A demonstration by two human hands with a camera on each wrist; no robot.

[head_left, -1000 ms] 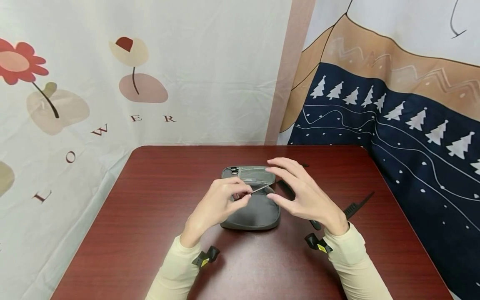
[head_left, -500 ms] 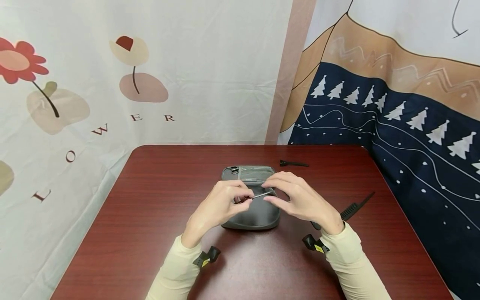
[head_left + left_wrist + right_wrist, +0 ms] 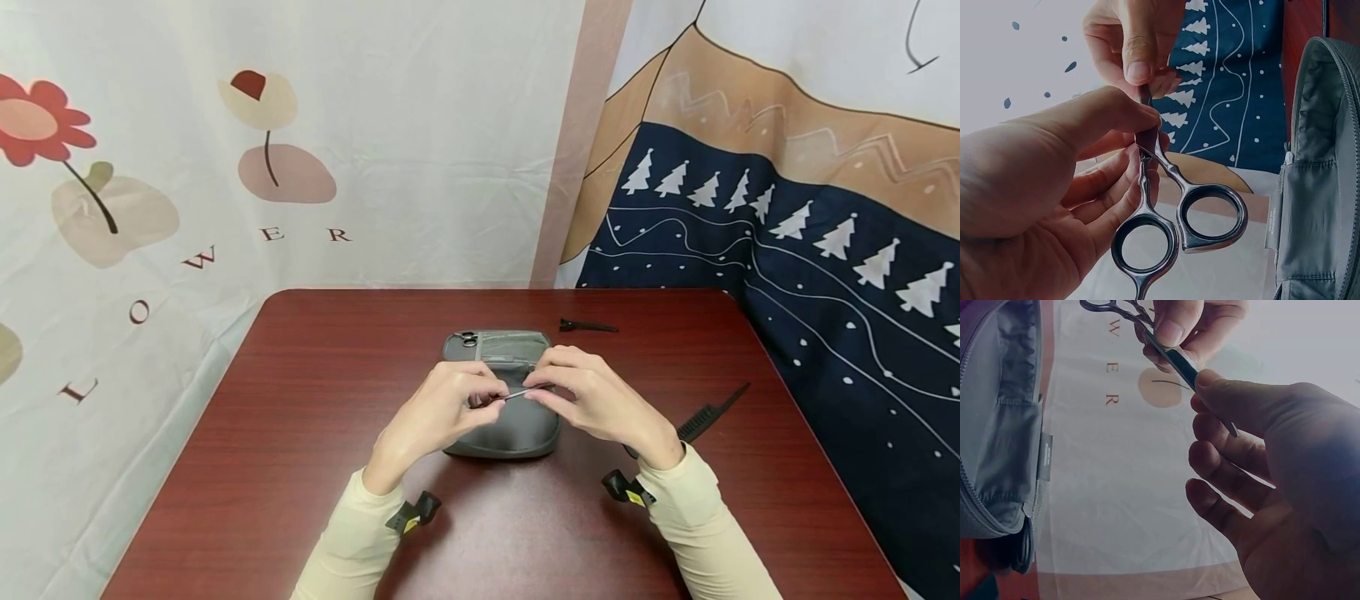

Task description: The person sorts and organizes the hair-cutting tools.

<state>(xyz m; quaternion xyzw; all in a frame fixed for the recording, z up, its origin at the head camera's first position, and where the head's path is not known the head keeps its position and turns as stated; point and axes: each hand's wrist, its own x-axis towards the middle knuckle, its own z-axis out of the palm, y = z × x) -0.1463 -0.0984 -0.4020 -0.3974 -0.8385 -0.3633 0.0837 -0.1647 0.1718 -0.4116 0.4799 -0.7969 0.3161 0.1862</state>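
Observation:
A pair of hairdressing scissors (image 3: 1145, 187), metal with black-lined finger rings, is held above a grey zip case (image 3: 502, 435). My left hand (image 3: 441, 408) pinches it near the pivot; in the left wrist view the two rings stand slightly apart and bare. My right hand (image 3: 603, 402) pinches the blade (image 3: 1182, 365) between thumb and index finger, and the tip pokes out past them in the right wrist view. The other right fingers are loosely bent. Beneath both hands the case lies unzipped, with the rings of another pair of scissors (image 3: 468, 339) showing in its far left corner.
On the reddish-brown table (image 3: 300, 433), a black hair clip (image 3: 588, 327) lies behind the case. Right of it is a black comb (image 3: 701, 421) with a thin tail. A dark object (image 3: 632, 451) is mostly hidden under the right wrist. Printed curtains hang behind.
My right hand has come down and left, its spread fingers closing onto the scissors' blade. The hair clip, mostly covered before, is now visible. The left hand has barely moved.

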